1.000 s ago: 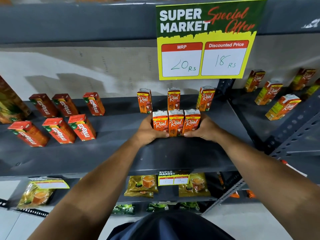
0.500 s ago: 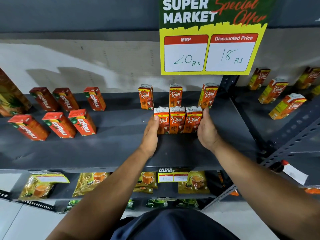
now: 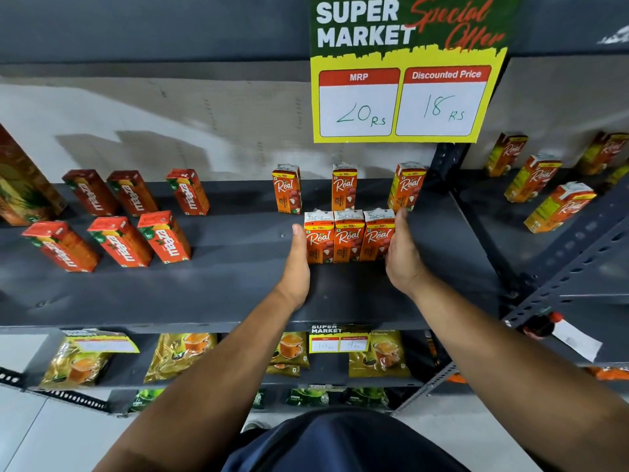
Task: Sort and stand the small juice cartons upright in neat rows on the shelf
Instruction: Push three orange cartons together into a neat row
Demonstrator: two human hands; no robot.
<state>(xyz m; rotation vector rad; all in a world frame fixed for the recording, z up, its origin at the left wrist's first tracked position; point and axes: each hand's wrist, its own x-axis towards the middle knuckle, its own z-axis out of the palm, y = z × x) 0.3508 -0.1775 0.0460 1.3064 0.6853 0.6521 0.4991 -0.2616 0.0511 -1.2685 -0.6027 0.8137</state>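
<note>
A: Premises?
B: Shop; supermarket aisle.
A: Evidence?
B: One "Super Market Special Offer" price card [image 3: 406, 97], MRP 20 Rs, discounted 18 Rs. Grey steel shelf [image 3: 238, 294], branded juice cartons [image 3: 349, 238] in rows. Packets [image 3: 180, 356] below, smaller card [image 3: 338, 338].

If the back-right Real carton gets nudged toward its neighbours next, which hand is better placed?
Right, probably. The right hand already reaches up beside the back-right carton; the left hand lies flat against the front trio at its far end.

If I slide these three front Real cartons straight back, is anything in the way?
Yes: the middle back carton stands right behind the trio, and the right back carton sits just beyond your right hand.
</note>
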